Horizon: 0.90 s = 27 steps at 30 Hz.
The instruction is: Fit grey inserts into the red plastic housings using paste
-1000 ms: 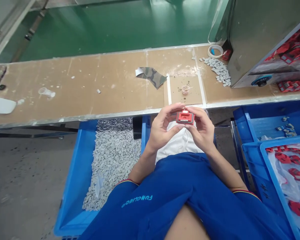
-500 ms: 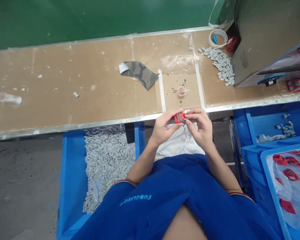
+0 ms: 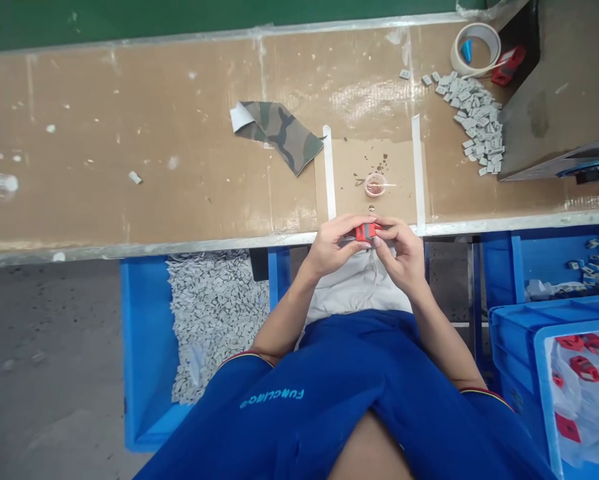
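Between my two hands, at the table's front edge, is a small red toy car body with a grey stripe across it. My left hand pinches its left end between thumb and fingers. From the other side, my right hand grips its right end, fingertips on top and thumb below. Just beyond the hands, a tiny round metal piece lies on the cardboard. Past it stands a small clear cup with a thin white stick across it and dark crumbs around it.
A camouflage cloth lies left of a white tape strip. A pile of small grey pieces and a tape roll are at the back right. Below the table, a blue bin holds grey pieces; a blue crate holds red car bodies.
The view has shifted, so the table items sit higher and farther out to the sides. Both hands still hold the red car body, which now shows at a slightly different angle.
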Available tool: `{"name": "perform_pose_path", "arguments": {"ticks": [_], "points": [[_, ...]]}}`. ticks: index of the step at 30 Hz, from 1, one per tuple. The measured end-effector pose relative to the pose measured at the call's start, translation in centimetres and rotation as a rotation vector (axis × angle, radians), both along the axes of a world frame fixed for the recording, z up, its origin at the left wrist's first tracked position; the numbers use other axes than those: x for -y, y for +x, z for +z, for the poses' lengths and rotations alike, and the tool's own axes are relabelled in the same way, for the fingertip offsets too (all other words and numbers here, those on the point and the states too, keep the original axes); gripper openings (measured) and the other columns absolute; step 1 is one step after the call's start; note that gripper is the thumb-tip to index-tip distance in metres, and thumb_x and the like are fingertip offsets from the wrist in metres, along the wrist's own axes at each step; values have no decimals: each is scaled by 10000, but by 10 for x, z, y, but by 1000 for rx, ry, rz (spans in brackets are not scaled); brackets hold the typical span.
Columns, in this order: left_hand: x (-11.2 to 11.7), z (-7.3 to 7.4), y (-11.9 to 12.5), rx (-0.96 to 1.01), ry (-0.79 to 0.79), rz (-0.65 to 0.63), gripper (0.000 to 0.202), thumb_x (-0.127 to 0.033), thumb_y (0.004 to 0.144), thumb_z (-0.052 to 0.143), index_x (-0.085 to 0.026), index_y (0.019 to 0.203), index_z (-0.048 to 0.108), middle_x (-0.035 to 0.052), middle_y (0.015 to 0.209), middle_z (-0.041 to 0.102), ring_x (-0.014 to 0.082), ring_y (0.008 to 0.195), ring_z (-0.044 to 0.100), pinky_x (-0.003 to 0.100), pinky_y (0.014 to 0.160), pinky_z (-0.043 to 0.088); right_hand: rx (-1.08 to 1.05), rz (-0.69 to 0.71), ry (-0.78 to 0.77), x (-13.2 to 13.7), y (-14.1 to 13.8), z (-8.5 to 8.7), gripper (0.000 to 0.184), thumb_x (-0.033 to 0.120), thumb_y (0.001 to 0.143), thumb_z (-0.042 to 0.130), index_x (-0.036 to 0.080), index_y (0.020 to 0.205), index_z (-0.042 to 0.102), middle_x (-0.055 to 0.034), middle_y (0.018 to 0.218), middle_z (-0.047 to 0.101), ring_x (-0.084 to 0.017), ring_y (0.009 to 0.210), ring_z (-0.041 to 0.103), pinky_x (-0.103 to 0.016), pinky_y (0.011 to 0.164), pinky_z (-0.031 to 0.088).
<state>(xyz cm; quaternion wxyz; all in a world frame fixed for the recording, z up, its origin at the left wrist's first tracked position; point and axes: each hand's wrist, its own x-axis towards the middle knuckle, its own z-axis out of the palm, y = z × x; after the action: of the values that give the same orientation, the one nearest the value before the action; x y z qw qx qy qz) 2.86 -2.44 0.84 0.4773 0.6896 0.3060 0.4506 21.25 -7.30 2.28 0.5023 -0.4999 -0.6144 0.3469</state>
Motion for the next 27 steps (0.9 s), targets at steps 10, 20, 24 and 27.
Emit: {"name": "perform_pose_path", "arguments": {"ticks": [10,20,24,27], "points": [[-3,1,-2,-63,110,10,356,-356,962,757,-210,1287,758,137,1195,801,223,1067,764,343,920,607,-9,-27,-34,-4,-3,-6,172,366,1002,660,238,890,630,-78,1017,698,-230,1062,723,-418,926,596],[-3,-2,-3,-64,129,12,395,-399,978,738,-188,1312,740,149,1216,794,218,1093,756,352,947,614,-109,-13,-32,-5,-4,-3,107,273,982,717,243,894,665,-48,1003,690,-199,1018,719,-361,878,583],[0,-7,-1,20,14,14,562,-495,936,768,-207,1410,683,148,1228,787,220,1052,772,332,891,636,-119,-14,-45,-4,-7,1,93,320,1004,697,249,950,670,-82,1119,733,-224,1093,731,-403,921,601],[1,-8,0,79,-43,20,586,-499,938,763,-203,1435,667,168,1301,765,223,1079,784,303,855,646,-130,-20,-18,-4,-8,4,90,314,1013,685,247,961,656,-99,1199,734,-238,1160,721,-439,983,589]]}}
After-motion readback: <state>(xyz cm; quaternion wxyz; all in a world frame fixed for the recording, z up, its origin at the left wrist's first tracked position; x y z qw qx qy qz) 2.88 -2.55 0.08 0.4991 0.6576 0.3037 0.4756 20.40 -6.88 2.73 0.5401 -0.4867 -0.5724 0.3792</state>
